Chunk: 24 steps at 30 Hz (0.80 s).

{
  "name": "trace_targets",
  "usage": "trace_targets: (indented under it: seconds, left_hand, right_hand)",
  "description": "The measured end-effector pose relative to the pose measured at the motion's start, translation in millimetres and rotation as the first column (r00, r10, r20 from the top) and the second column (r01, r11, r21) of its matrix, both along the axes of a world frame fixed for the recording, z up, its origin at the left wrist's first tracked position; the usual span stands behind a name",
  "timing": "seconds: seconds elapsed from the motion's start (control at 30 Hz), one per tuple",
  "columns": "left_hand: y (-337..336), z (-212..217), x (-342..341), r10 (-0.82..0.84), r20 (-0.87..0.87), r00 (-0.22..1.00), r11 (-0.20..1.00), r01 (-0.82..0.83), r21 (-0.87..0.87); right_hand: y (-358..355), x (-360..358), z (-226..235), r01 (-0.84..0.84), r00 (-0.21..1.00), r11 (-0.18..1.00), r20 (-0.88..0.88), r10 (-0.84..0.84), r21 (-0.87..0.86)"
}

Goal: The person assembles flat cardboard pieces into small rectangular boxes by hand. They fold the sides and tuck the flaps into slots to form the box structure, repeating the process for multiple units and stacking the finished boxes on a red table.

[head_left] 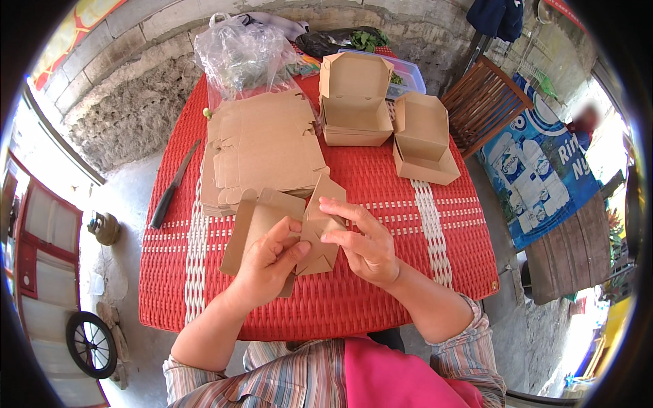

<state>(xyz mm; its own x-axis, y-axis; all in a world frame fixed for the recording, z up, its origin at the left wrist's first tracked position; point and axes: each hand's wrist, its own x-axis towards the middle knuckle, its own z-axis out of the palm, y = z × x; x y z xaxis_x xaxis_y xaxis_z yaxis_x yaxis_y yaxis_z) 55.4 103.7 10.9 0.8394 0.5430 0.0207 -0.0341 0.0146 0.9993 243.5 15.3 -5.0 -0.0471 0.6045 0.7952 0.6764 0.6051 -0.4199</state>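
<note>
Between my hands is a partly folded brown cardboard box (267,216), tilted above the near part of the red woven table. My left hand (269,262) pinches its near side, thumb and fingers closed on the card. At the box's right end, my right hand (362,243) has its fingertips on a raised flap (331,190), with thumb and fingers bent round it. Just beyond lies a stack of flat brown box blanks (265,139). Two folded boxes with raised lids stand at the far right: a taller stack (356,121) and a single box (425,146).
A knife (175,183) with a black handle lies on the table's left. Along the far edge are a clear plastic bag (245,58), a black bag with green leaves (340,42) and a clear plastic container (408,75). A wooden chair (484,102) stands beyond the right edge.
</note>
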Motion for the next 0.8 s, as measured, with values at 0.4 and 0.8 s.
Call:
trace_targets:
  seconds: [0.4,0.8]
  left_hand:
    - [1,1,0,-0.008,0.067,0.998,0.999,0.006,0.038]
    - [-3,-10,1,0.081,0.041,0.996,0.983,-0.087,0.162]
  right_hand:
    - [3,0,2,-0.037,0.999,0.999,0.038,0.036,0.016]
    - [3,-8,-2,-0.048,0.992,0.990,-0.126,0.031,-0.132]
